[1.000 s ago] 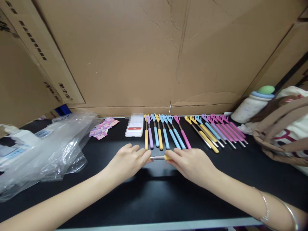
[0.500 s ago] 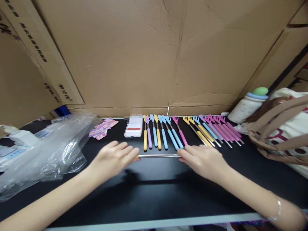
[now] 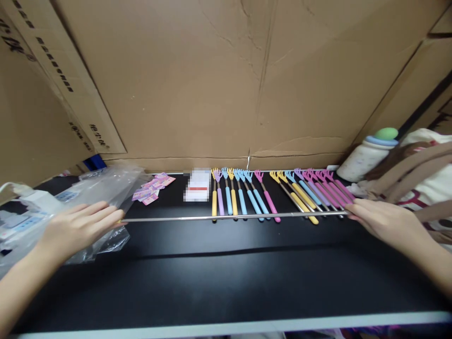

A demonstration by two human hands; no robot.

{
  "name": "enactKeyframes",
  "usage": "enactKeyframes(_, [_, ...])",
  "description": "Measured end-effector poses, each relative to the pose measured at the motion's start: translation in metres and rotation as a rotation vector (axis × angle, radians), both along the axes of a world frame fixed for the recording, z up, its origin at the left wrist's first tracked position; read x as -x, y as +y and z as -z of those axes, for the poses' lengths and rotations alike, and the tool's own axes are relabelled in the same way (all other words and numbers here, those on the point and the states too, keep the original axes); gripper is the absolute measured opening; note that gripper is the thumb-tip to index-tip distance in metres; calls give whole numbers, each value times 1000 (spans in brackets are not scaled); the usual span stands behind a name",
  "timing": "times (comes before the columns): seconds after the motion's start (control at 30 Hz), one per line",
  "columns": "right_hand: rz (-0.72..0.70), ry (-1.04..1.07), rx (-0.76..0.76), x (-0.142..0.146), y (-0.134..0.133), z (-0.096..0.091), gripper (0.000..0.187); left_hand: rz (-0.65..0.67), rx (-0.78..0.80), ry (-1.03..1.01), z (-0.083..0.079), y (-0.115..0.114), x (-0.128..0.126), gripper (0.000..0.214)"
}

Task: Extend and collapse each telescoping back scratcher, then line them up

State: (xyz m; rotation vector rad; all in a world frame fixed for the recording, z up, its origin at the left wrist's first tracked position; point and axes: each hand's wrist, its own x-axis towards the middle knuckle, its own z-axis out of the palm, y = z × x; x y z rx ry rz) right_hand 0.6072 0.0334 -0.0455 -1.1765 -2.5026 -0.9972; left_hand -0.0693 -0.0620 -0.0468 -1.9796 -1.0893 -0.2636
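Stretched wide apart, my two hands hold a telescopic back scratcher (image 3: 197, 218) level above the black table, its thin metal rod pulled out long. My left hand (image 3: 83, 223) is closed round one end, where a bit of yellow shows at the fingertips. Around the other end my right hand (image 3: 384, 221) is closed, and that end is hidden in the fingers. Behind the rod lie several back scratchers with yellow, purple, blue and pink handles, such as a pink one (image 3: 271, 205) in the left group and a yellow one (image 3: 302, 195) in the right group.
Clear plastic bags (image 3: 102, 188) lie at the left by a white power strip (image 3: 42, 202). Pink and purple cards (image 3: 151, 188) and a blurred phone (image 3: 197, 186) are at the back. A white bottle (image 3: 365, 157) and a bag (image 3: 423, 183) stand at the right. Cardboard (image 3: 212, 84) walls the back.
My hands have moved far apart, left hand to the left and right hand to the right. The metal rod between them has lengthened from short to long.
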Motion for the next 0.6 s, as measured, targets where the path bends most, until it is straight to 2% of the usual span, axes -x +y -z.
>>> enactKeyframes(0.13, [-8, 29, 46, 2, 6, 0, 38, 23, -57, 86, -3, 3, -2, 30])
enactKeyframes(0.27, [28, 51, 76, 0, 6, 4, 37, 33, 0, -56, 2, 6, 2, 31])
enactKeyframes(0.37, [14, 27, 25, 4, 2, 5, 34, 44, 33, -83, 6, 9, 6, 33])
enactKeyframes(0.53, [38, 12, 71, 18, -7, 5, 30, 75, 116, -75, 4, 16, 7, 26])
enactKeyframes(0.6, [47, 34, 86, 24, -10, 6, 27, 71, 111, -136, 2, 18, 4, 27])
